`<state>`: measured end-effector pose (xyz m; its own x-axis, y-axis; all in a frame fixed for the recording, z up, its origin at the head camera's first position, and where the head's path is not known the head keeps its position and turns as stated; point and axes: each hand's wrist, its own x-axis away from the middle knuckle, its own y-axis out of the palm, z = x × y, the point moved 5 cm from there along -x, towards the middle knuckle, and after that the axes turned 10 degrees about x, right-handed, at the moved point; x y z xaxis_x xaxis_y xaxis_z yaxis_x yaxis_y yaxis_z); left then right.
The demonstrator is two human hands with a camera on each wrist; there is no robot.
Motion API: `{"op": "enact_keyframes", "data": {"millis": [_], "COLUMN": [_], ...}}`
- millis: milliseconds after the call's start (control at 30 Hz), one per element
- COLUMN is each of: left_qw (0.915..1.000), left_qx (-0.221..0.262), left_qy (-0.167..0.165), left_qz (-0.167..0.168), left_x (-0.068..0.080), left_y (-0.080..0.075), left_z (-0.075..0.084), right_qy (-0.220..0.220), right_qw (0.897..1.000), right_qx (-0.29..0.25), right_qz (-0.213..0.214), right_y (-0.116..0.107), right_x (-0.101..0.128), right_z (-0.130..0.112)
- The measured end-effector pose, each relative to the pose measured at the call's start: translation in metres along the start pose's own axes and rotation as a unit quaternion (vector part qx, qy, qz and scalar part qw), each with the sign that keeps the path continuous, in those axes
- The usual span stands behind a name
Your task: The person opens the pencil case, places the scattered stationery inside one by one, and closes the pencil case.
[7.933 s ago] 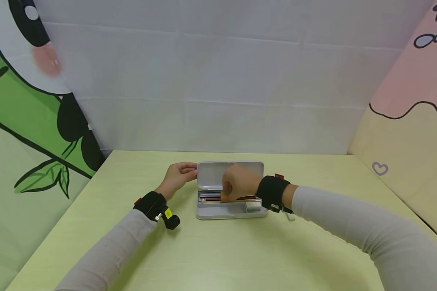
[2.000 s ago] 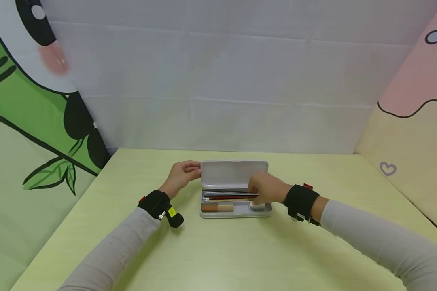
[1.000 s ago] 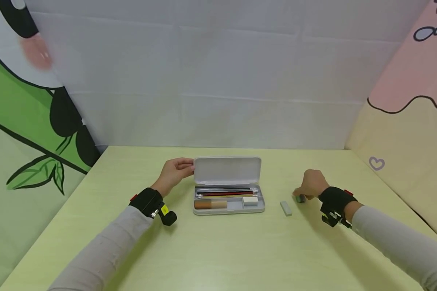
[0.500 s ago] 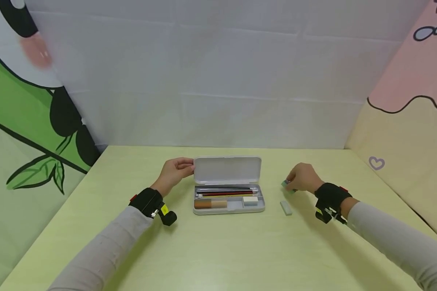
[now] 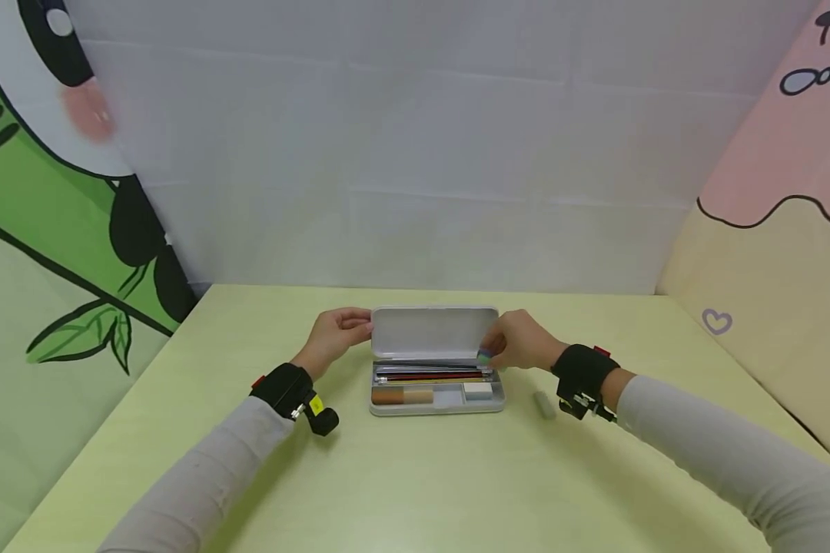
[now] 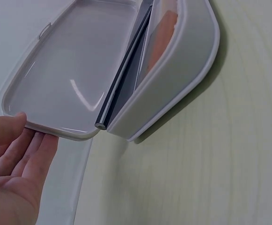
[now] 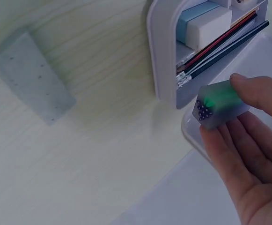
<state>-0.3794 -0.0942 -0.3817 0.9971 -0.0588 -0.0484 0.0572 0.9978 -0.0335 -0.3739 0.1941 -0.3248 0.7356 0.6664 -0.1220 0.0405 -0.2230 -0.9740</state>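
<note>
An open pencil case stands on the table, its lid tilted up at the back. My left hand pinches the lid's left corner, thumb on the inside and fingers behind, as the left wrist view shows. My right hand holds a small green block-shaped eraser with a dark, white-dotted end, between thumb and fingers. It hovers over the case's right end, apart from the contents. In the case lie several pencils, an orange-and-tan block and a blue-and-white eraser.
A pale grey-green block with small dots lies on the table, right of the case. A white cloth hangs behind the table, with cartoon-printed panels on both sides.
My right hand has picked up the green eraser from the table's right and carried it left to the case. Earlier, the orange-and-tan block went into the front compartment. My left hand stays at the lid.
</note>
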Motion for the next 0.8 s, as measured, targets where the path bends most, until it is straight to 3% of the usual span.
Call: {"op": "enact_keyframes", "data": {"millis": [167,367,600,800], "left_qw": [1.0,0.9999,0.9999,0.9999], "left_qx": [-0.003,0.011,0.012,0.011], "left_qy": [0.003,0.003,0.006,0.006], "left_qz": [0.005,0.006,0.005,0.005], "left_x": [0.0,0.001,0.002,0.004], "left_y": [0.0,0.0,0.001,0.0], "left_z": [-0.001,0.0,0.002,0.002], "right_qy": [-0.046,-0.071,-0.108,-0.119], "right_qw": [0.999,0.996,0.992,0.991], "right_qx": [0.005,0.008,0.033,0.033], "right_qz": [-0.022,-0.057,-0.047,-0.055], "right_y": [0.003,0.01,0.016,0.026], "right_x": [-0.01,-0.022,-0.028,-0.029], "right_z": [-0.019,-0.042,-0.067,-0.074]}}
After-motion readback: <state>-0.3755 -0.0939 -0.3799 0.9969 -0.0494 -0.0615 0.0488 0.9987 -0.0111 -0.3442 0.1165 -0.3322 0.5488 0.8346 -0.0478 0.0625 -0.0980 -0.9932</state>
